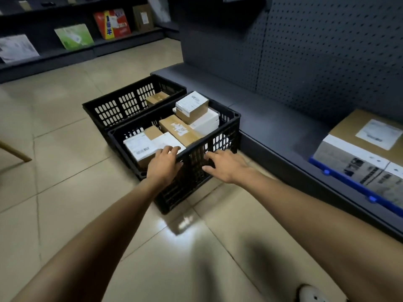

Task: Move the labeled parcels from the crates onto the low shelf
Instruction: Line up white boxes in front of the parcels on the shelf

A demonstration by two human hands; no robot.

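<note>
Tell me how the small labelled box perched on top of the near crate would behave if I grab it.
The small box looks like stiff cardboard, so probably rigid. Being compact, it is likely light. It sits tilted atop the white parcel, so a nudge might slide it.

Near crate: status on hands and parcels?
Left hand on near crate rim, right hand open beside it, both empty. Parcels in both crates; one box on low shelf. Nothing in the way.
</note>
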